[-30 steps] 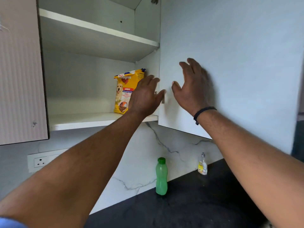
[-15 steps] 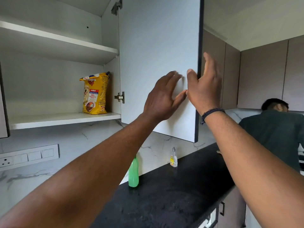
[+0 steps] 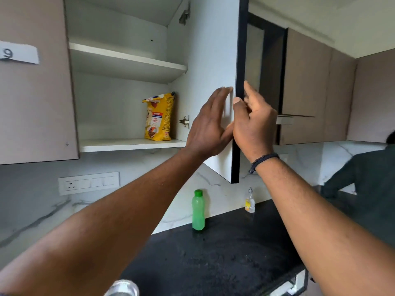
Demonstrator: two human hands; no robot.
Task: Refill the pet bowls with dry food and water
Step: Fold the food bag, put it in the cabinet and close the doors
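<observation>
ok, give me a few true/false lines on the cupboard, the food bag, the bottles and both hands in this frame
1. The cupboard door is open. True.
2. The yellow dog food bag lies flat on the top shelf. False: it stands upright on the lower shelf.
3. The left hand holds the bag. False: its open palm rests on the door's inner face.
4. The right hand is at the door's dark edge. True.
5. The green bottle stands on the black counter. True.
</observation>
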